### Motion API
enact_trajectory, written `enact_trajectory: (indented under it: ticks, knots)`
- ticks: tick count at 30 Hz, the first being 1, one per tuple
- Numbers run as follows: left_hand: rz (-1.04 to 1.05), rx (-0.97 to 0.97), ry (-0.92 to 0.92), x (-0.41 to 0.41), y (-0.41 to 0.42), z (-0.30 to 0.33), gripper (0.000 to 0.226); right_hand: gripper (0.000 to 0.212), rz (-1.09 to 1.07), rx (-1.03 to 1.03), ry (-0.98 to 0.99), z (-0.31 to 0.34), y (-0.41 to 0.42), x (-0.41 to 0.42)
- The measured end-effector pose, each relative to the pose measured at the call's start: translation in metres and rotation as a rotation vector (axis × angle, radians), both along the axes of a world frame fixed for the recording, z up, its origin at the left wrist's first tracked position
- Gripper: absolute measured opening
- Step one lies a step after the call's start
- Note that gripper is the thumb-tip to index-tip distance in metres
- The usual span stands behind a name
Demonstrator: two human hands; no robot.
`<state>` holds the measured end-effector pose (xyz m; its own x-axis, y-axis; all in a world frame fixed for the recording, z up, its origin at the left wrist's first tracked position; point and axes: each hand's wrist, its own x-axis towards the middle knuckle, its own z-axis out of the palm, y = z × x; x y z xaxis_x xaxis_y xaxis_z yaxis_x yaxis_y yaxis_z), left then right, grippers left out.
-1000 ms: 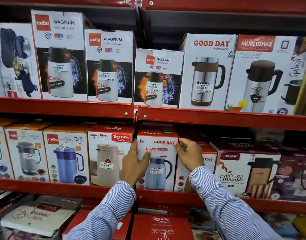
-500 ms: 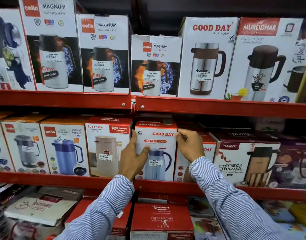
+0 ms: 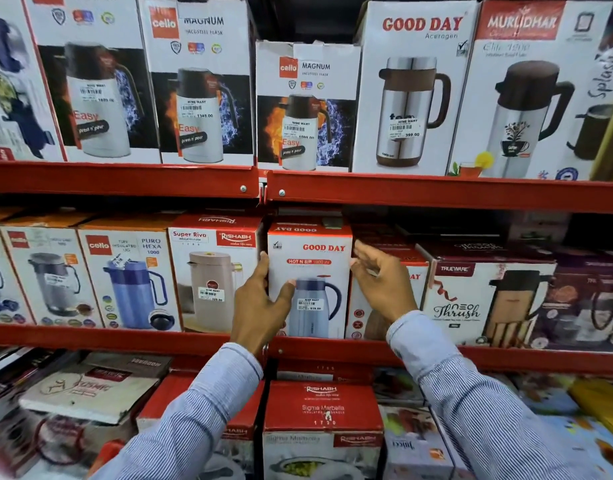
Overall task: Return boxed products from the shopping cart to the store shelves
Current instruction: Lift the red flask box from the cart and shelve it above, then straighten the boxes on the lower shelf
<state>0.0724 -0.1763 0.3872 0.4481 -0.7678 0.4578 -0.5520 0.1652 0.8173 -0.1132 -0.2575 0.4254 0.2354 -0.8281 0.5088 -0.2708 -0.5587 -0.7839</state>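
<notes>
Standing upright on the red metal middle shelf (image 3: 125,337), the white cardboard Good Day box with a red top and a blue jug printed on its front (image 3: 310,282) sits between the white-and-red Rishabh Super Riva box (image 3: 213,271) on its left and a second Good Day box (image 3: 414,282), mostly hidden, set further back on its right. The left hand (image 3: 263,306) lies against the box's left edge, fingers reaching up the side and thumb spread across the front just beside the printed jug. The right hand (image 3: 381,282) is at the box's upper right corner with its fingers loosely spread; whether they touch the cardboard cannot be told. Both arms wear blue-and-white striped sleeves (image 3: 201,410).

On the upper shelf (image 3: 436,194) three white Cello Magnum flask boxes (image 3: 201,81) stand in a row, stepping down in size to the right, followed by one tall Good Day Aceragen box (image 3: 412,88) and one Murlidhar box (image 3: 527,95). A Trueware Neo Thrush box (image 3: 471,299) stands right of the hands. Below, one red Rishabh Sigma Marbella box (image 3: 320,427) sits directly under the handled box.
</notes>
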Motion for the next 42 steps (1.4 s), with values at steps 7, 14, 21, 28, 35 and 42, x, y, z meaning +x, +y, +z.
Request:
enact_trajectory:
  ticks: [7,14,21,28,35,42]
  knots:
    - [0.065,0.114,0.009,-0.011,0.063,-0.091,0.044,0.022,-0.106,0.062,-0.073,-0.095,0.048,-0.047]
    - [0.080,0.460,0.039,-0.030,0.103,-0.172,0.026,0.037,-0.200,0.482,0.144,-0.198,0.067,-0.066]
    - [0.077,0.575,0.050,-0.032,0.092,-0.190,0.045,0.032,-0.188,0.612,0.259,-0.214,0.072,-0.064]
    - [0.036,0.564,0.097,-0.031,0.089,-0.196,0.048,0.032,-0.203,0.642,0.268,-0.215,0.076,-0.062]
    - [0.028,0.563,0.085,-0.028,0.090,-0.200,0.054,0.034,-0.201,0.636,0.257,-0.211,0.087,-0.066]
    - [0.040,0.559,0.046,-0.030,0.092,-0.199,0.038,0.034,-0.184,0.613,0.266,-0.218,0.085,-0.071]
